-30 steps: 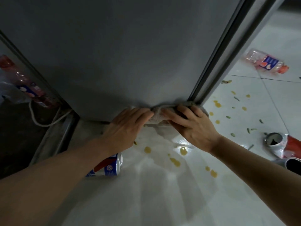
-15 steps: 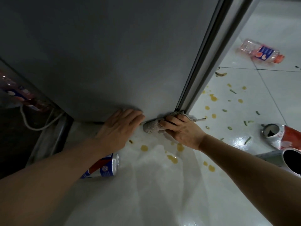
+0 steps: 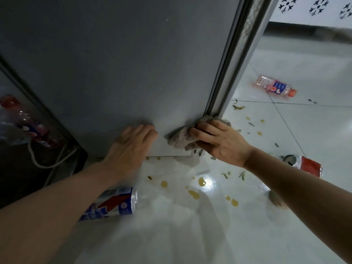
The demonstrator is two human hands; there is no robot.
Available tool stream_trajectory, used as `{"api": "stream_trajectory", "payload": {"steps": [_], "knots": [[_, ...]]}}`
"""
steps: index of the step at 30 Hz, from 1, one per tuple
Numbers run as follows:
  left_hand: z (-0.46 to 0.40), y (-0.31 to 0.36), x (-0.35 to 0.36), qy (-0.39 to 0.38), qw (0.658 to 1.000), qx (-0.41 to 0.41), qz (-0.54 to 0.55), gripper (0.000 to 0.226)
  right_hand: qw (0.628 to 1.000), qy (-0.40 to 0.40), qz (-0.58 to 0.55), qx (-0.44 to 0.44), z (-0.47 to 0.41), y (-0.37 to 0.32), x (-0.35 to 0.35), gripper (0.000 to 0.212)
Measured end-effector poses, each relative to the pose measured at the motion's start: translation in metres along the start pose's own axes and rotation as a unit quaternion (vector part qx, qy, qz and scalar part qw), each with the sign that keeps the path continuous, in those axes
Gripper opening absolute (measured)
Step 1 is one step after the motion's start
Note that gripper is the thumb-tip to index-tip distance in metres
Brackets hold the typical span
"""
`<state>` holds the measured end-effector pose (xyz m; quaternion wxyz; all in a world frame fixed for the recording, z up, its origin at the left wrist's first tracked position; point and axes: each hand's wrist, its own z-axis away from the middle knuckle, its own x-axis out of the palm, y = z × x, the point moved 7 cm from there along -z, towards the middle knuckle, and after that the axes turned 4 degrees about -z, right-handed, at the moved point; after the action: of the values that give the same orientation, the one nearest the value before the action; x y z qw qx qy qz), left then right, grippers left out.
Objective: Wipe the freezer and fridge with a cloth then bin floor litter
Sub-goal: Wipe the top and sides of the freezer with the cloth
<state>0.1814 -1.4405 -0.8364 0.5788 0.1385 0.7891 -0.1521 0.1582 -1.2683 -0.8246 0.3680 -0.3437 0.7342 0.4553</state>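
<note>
Underfoot, glossy white tile floor with yellow spills, strewn cans.

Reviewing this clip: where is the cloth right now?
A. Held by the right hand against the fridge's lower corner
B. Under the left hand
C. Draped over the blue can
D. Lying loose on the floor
A: the right hand grips the cloth against the fridge near its bottom corner.

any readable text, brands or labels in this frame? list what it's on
None can be read for certain.
Blue and silver can: lettering and a round emblem, too blurred to read.
Clear bottle: blue label with pictures, print too small.
Red crushed can: no legible print.
Bottle by the cord: label blurred and dim.
Wall tiles: dark ornament only, no words.
</note>
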Motion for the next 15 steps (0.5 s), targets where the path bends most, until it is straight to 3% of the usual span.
{"api": "stream_trajectory", "payload": {"steps": [7, 11, 15], "knots": [[0.0, 0.004, 0.002, -0.025, 0.998, 0.05, 0.004, 0.063, 0.998, 0.024, -0.014, 0.052, 0.004, -0.004, 0.016, 0.023], [-0.002, 0.011, 0.018, -0.046, 0.996, 0.07, 0.021, 0.063, 0.998, -0.058, -0.025, 0.031, 0.02, -0.026, 0.065, 0.023], [-0.001, 0.01, 0.033, -0.086, 0.992, 0.075, 0.046, 0.065, 0.98, -0.177, -0.069, 0.068, 0.023, -0.044, 0.095, 0.032]]}}
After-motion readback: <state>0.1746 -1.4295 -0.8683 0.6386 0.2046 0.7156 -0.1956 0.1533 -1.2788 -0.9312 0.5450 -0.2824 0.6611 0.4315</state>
